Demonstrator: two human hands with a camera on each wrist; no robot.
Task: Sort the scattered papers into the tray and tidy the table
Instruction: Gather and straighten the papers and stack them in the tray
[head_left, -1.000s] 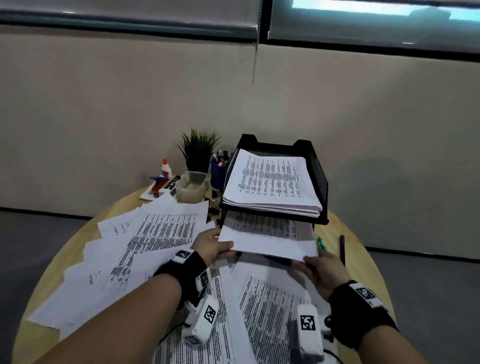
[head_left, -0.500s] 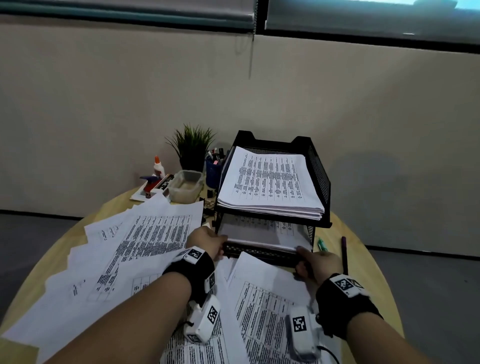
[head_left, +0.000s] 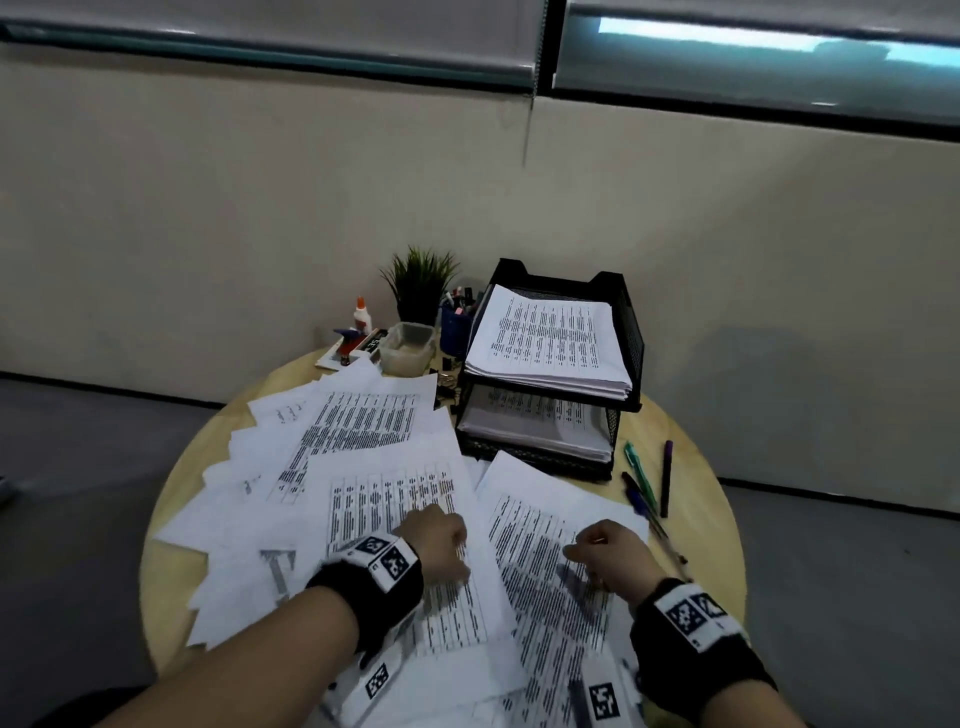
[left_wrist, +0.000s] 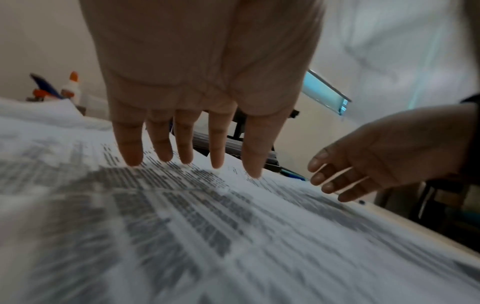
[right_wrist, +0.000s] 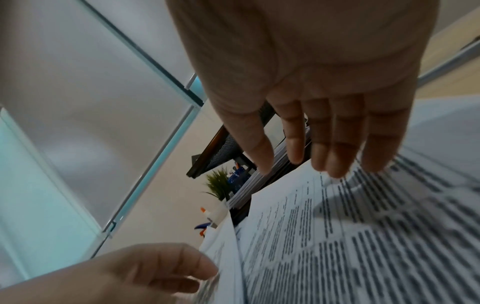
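Hovering left hand (head_left: 434, 540) and right hand (head_left: 613, 558) over loose papers (head_left: 363, 467) before tray (head_left: 626, 332), fingers spread, holding nothing. Both tray tiers already stacked (top fuller); we judge most sheets, pens (head_left: 644, 483) remain.

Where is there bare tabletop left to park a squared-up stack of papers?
Bare wood shows on the table along its left rim beside the scattered papers, and on the right rim beyond the pens. The back left is crowded: glue bottle, plastic container, potted plant, then the paper tray.
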